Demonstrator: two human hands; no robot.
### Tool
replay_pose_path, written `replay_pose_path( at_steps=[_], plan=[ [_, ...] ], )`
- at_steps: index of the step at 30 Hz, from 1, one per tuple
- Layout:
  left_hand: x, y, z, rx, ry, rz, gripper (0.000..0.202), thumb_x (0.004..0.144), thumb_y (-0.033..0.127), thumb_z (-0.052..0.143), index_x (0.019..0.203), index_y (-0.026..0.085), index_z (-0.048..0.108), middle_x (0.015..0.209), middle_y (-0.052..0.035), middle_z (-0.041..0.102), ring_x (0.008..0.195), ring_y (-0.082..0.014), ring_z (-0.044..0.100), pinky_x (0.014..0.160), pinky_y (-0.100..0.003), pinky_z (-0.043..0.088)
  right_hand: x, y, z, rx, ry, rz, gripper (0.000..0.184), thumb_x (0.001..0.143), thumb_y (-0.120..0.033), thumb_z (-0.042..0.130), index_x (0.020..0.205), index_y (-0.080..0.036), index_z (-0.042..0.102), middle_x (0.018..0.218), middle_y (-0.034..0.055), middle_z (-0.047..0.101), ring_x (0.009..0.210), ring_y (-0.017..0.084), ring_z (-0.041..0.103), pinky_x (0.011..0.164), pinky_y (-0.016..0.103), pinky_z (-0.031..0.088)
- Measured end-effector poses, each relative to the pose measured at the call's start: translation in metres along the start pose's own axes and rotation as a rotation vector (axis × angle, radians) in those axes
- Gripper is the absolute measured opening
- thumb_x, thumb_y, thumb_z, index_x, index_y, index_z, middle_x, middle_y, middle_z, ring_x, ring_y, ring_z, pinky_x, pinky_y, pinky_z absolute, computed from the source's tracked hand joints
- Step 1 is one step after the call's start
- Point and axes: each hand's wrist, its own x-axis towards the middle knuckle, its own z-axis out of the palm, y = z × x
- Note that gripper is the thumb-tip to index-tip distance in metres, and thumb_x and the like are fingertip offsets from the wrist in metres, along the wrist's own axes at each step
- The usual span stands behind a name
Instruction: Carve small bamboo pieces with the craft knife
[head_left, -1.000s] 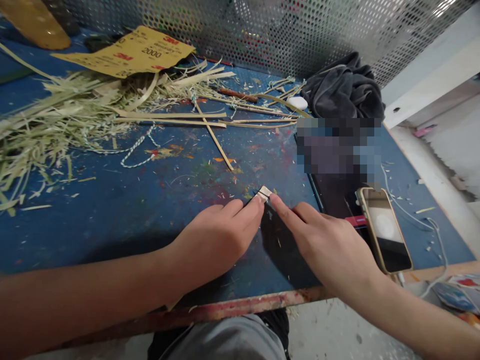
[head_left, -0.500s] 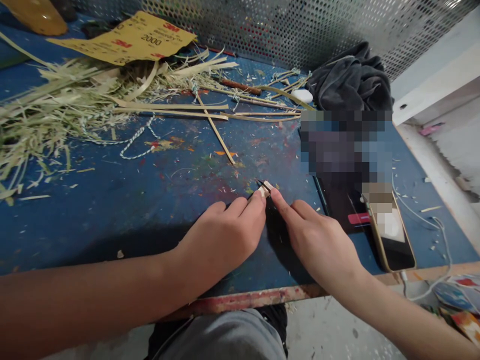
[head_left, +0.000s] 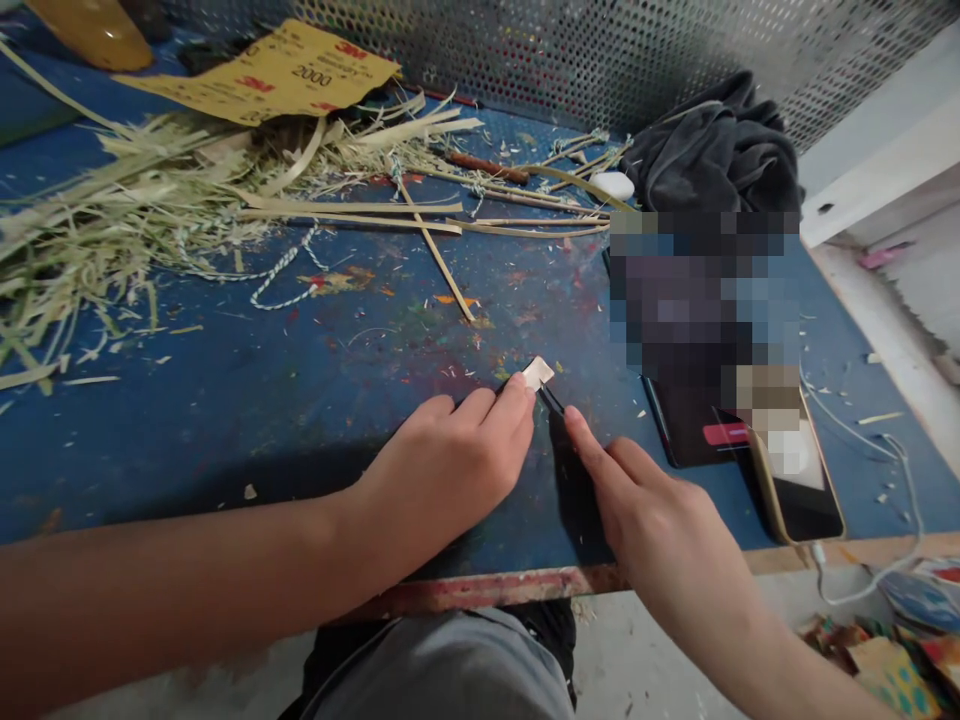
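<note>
Over the blue tabletop (head_left: 375,390), my left hand (head_left: 457,450) is closed around a small pale piece of wood or bamboo (head_left: 538,373), whose flat end sticks out past the fingertips. My right hand (head_left: 660,510) grips a thin dark knife (head_left: 552,396) with the index finger stretched along it. The knife's tip touches or nearly touches the near right edge of the pale piece. Its handle is hidden inside the right hand.
Split bamboo strips and shavings (head_left: 112,220) are heaped at the left, under yellow sandpaper (head_left: 300,72). One strip (head_left: 435,250) points toward my hands. A tablet-like device (head_left: 675,425) and a charging phone (head_left: 806,500) lie right; a dark cloth (head_left: 712,150) sits behind.
The knife has drawn back toward me and to the right, from across the pale piece to its near edge. More of the pale end shows. My left hand has barely moved.
</note>
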Motion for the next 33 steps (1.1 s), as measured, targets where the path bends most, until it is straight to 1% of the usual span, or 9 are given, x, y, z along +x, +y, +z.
replay_pose_path(
  at_steps=[6, 8, 12, 16, 19, 22, 25, 30, 33],
  plan=[
    [-0.001, -0.012, 0.006, -0.120, -0.034, 0.059, 0.037, 0.089, 0.010, 0.042, 0.123, 0.011, 0.058, 0.124, -0.0093, 0.062, 0.081, -0.0190, 0.062, 0.058, -0.030, 0.048, -0.005, 0.017, 0.000, 0.274, 0.081, 0.050, 0.046, 0.094, -0.008, 0.036, 0.137, -0.017, 0.048, 0.073, 0.0011, 0.057, 0.057, 0.014, 0.058, 0.051, 0.024, 0.048],
    [-0.001, -0.016, 0.008, -0.162, -0.098, 0.059, 0.037, 0.089, 0.012, 0.044, 0.123, 0.016, 0.058, 0.126, -0.0079, 0.061, 0.084, -0.0205, 0.060, 0.060, -0.030, 0.048, -0.007, 0.025, -0.006, 0.347, 0.218, 0.135, 0.042, 0.095, -0.011, 0.038, 0.134, -0.019, 0.052, 0.079, 0.0032, 0.063, 0.064, 0.013, 0.061, 0.062, 0.024, 0.051],
    [0.000, -0.021, 0.008, -0.193, -0.139, -0.030, 0.033, 0.092, 0.017, 0.046, 0.120, 0.025, 0.060, 0.122, -0.0106, 0.058, 0.094, -0.0269, 0.058, 0.069, -0.035, 0.047, -0.007, 0.039, -0.015, 0.199, 0.489, 0.395, 0.041, 0.096, -0.021, 0.043, 0.136, -0.021, 0.049, 0.095, 0.0087, 0.068, 0.077, 0.018, 0.064, 0.073, 0.031, 0.051],
    [0.004, -0.029, 0.001, -0.492, -0.190, -0.089, 0.032, 0.093, 0.016, 0.044, 0.121, 0.026, 0.056, 0.115, -0.0061, 0.061, 0.102, -0.0230, 0.057, 0.082, -0.035, 0.045, 0.014, 0.042, -0.012, 0.098, 0.304, 0.270, 0.039, 0.092, -0.030, 0.049, 0.129, -0.017, 0.057, 0.118, 0.0183, 0.058, 0.105, 0.032, 0.057, 0.085, 0.045, 0.048],
    [0.008, -0.043, -0.010, -0.842, -0.254, -0.172, 0.031, 0.093, 0.017, 0.047, 0.124, 0.023, 0.051, 0.111, -0.0012, 0.064, 0.095, -0.0149, 0.061, 0.080, -0.025, 0.045, 0.036, 0.036, -0.015, 0.316, 0.254, 0.090, 0.037, 0.090, -0.034, 0.055, 0.121, -0.013, 0.060, 0.127, 0.0189, 0.052, 0.117, 0.032, 0.049, 0.096, 0.045, 0.041],
    [0.010, -0.061, -0.022, -1.032, -0.342, -0.088, 0.026, 0.091, 0.023, 0.053, 0.117, 0.024, 0.056, 0.104, 0.0038, 0.068, 0.086, -0.0107, 0.063, 0.075, -0.019, 0.044, 0.055, 0.028, -0.025, 0.696, 0.004, -0.102, 0.024, 0.093, -0.033, 0.053, 0.106, -0.014, 0.061, 0.091, 0.0062, 0.064, 0.080, 0.015, 0.059, 0.073, 0.027, 0.046],
    [0.011, -0.078, -0.030, -1.056, -0.426, 0.099, 0.027, 0.092, 0.024, 0.053, 0.117, 0.029, 0.059, 0.112, 0.0055, 0.067, 0.098, -0.0105, 0.062, 0.083, -0.017, 0.042, 0.069, 0.021, -0.030, 0.776, -0.188, -0.207, 0.023, 0.094, -0.031, 0.050, 0.083, -0.015, 0.061, 0.066, -0.0021, 0.056, 0.057, 0.009, 0.048, 0.056, 0.021, 0.034],
    [0.010, -0.094, -0.037, -1.008, -0.474, 0.163, 0.029, 0.093, 0.028, 0.052, 0.120, 0.032, 0.060, 0.116, 0.0036, 0.067, 0.100, -0.0119, 0.063, 0.084, -0.017, 0.043, 0.082, 0.023, -0.024, 0.869, -0.261, -0.381, 0.035, 0.091, -0.041, 0.056, 0.068, -0.014, 0.058, 0.054, -0.0068, 0.041, 0.050, 0.005, 0.035, 0.051, 0.021, 0.025],
    [0.009, -0.098, -0.036, -0.869, -0.406, 0.196, 0.029, 0.093, 0.029, 0.051, 0.119, 0.034, 0.060, 0.108, 0.0040, 0.069, 0.092, -0.0118, 0.064, 0.078, -0.018, 0.044, 0.083, 0.023, -0.021, 0.917, -0.214, -0.382, 0.044, 0.092, -0.043, 0.053, 0.058, -0.014, 0.054, 0.051, -0.0073, 0.037, 0.048, 0.005, 0.031, 0.051, 0.022, 0.023]
  ],
)
